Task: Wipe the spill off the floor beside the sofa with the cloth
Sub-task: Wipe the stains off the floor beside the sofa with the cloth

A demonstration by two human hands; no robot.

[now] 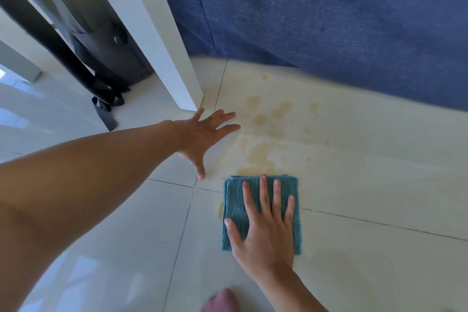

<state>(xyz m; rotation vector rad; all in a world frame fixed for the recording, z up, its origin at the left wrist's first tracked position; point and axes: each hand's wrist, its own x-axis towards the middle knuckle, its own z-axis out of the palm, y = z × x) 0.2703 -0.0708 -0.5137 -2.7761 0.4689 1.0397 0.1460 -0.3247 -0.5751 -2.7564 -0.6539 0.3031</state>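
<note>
A folded teal cloth lies flat on the white tiled floor. My right hand presses down on it with fingers spread, palm on the cloth's lower half. Just beyond the cloth's far edge, a pale yellowish spill spreads in several blotches towards the blue sofa. My left hand rests flat on the floor with fingers apart, left of the spill and holding nothing.
A white furniture leg stands on the floor just beyond my left hand. A dark grey bag with straps sits behind it at the left. A knee or toe shows at the bottom edge.
</note>
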